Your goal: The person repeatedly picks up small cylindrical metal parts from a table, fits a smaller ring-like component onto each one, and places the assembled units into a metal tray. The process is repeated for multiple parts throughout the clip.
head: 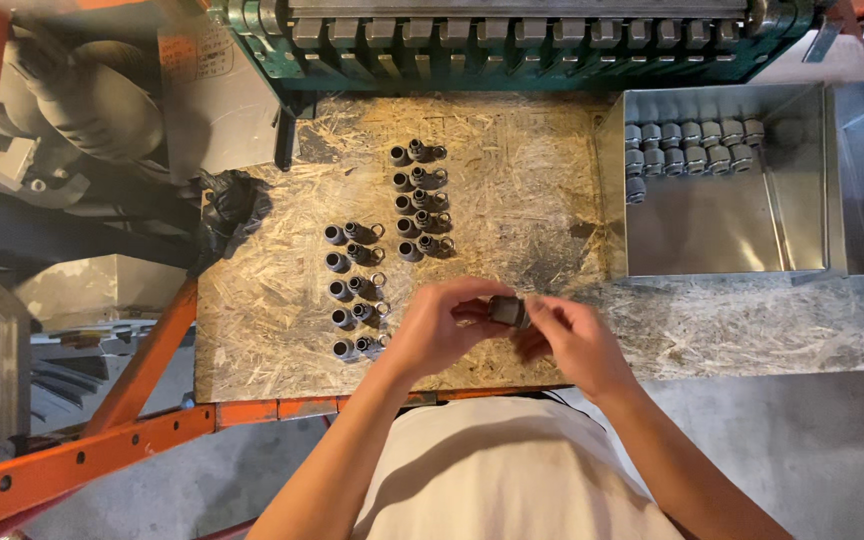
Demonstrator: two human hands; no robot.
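Note:
My left hand (442, 325) and my right hand (574, 340) meet over the near edge of the chipboard worktop (522, 190). Between their fingertips they both grip one small dark grey threaded fitting (508, 311). To the left of my hands, loose fitting parts (355, 290) stand in two short columns with small rings beside them. A second group of the same parts (420, 200) stands further back in the middle of the board.
A shiny metal tray (722, 240) at the right holds two rows of assembled grey fittings (692, 147) along its far wall. A green machine (532, 45) runs along the back. An orange steel frame (152, 420) edges the bench on the left.

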